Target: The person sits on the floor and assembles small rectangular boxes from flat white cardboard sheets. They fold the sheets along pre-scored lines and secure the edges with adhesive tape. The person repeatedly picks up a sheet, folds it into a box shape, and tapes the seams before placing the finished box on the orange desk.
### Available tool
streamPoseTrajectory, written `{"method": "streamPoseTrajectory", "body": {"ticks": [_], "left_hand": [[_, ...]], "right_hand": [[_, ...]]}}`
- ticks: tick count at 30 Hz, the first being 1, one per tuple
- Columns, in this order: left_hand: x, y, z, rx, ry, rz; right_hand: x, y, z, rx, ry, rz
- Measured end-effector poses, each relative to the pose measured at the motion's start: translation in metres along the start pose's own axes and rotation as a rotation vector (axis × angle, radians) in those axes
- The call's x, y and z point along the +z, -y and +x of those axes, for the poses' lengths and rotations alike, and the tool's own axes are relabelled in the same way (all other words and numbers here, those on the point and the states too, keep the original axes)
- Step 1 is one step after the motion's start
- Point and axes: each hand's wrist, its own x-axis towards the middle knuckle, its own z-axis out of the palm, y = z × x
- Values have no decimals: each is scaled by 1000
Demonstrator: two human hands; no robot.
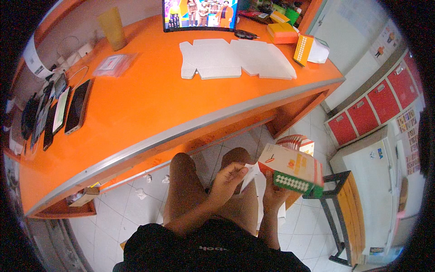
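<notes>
My right hand point(274, 194) grips a small cardboard box point(292, 164) from below, over my lap. The box is beige with orange-red print, a red end and a green side with a row of white diamonds. My left hand point(228, 180) pinches a white paper flap point(250, 176) beside the box's left end. Whether that flap is still joined to the box I cannot tell. Just beyond the box, a stack of red-and-white folded cartons point(292, 141) shows in part.
Ahead curves an orange desk point(154, 90) with a metal edge. On it lie flattened white cardboard point(213, 59), phones point(78, 106), a plastic packet point(111, 64), a yellow cup point(112, 28), a screen point(199, 16) and a yellow box point(302, 50). A wooden bench point(351, 208) stands right; crumpled paper point(141, 194) litters the floor.
</notes>
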Motion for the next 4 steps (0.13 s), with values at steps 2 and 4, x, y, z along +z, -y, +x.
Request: {"method": "streamPoseTrajectory", "body": {"ticks": [2,4], "left_hand": [[0,1,1,5,39,41],[4,9,1,181,75,12]], "right_hand": [[1,7,3,-58,-27,22],[2,16,2,-89,-33,35]]}}
